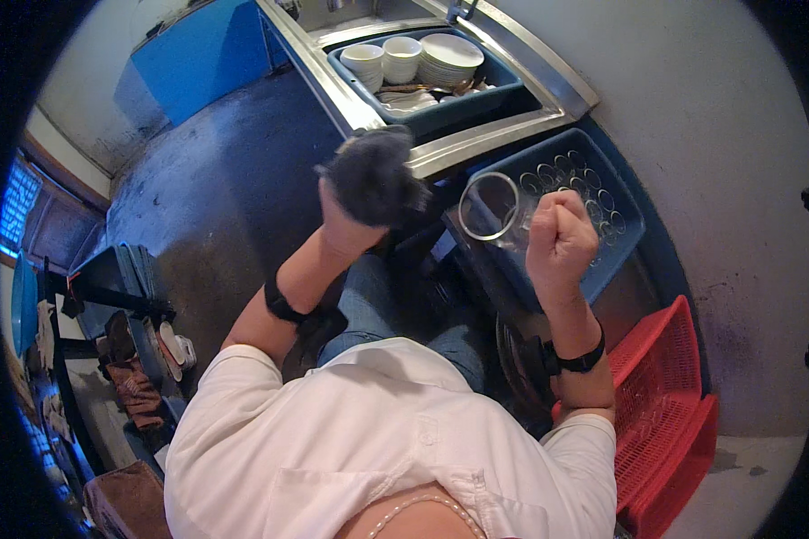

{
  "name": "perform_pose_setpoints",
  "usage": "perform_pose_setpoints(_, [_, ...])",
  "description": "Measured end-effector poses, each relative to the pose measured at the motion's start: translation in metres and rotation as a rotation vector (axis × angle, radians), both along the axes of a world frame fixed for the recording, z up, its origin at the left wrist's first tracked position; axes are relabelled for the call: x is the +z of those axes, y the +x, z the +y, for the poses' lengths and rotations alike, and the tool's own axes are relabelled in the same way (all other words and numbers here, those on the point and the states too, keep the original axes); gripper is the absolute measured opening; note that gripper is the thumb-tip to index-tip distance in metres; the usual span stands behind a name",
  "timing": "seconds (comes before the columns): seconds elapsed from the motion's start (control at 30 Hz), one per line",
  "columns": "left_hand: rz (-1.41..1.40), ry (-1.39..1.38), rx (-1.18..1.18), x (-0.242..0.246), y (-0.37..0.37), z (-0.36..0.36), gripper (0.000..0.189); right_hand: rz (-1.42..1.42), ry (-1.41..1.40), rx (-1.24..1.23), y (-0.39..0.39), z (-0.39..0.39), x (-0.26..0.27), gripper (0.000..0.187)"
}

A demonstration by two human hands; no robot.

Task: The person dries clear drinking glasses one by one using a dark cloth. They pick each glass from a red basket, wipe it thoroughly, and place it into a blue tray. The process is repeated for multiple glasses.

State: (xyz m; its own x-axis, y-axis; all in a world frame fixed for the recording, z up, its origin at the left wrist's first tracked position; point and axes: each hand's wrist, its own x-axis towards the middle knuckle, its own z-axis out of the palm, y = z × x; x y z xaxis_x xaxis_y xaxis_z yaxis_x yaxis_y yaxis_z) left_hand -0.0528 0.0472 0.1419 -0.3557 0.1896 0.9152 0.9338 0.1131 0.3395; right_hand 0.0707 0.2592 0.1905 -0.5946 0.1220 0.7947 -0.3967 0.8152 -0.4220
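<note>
My right hand [563,236] is closed around a clear drinking glass [491,207], its round mouth tilted toward the left. A dark grey cloth [376,176] is bunched in my left hand [348,229] and covers most of its fingers. The cloth looks blurred and stands apart from the glass. Below and behind my right hand is a blue plastic tub [630,236] in which several clear glasses [573,176] stand close together with their rims up.
On the steel sink counter [499,138], another blue tub [472,111] holds stacked white bowls [364,64], plates [452,54] and cutlery. Red plastic baskets [661,377] stand at the lower right by the wall. Crates and shoes [175,343] are at the left.
</note>
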Motion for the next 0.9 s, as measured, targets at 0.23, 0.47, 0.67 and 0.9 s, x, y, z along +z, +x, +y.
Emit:
perform_pose_setpoints(0.23, [-0.744, 0.223, -0.148, -0.042, 0.017, -0.008, 0.012, 0.157, 0.060, -0.087, -0.007, 0.000, 0.028, 0.026])
perform_pose_setpoints(0.47, [-0.735, 0.104, -0.254, -0.061, 0.032, -0.009, 0.012, 0.375, 0.147, -0.121, -0.036, -0.006, 0.062, 0.020])
perform_pose_setpoints(0.67, [-0.752, 0.104, -0.312, -0.065, 0.026, -0.014, 0.013, 0.475, 0.359, -0.108, -0.042, -0.009, 0.061, 0.016])
perform_pose_setpoints(0.9, [-1.197, 0.385, -0.706, -0.031, 0.024, 0.014, 0.020, 0.453, 0.640, 0.052, -0.039, -0.028, 0.028, 0.015])
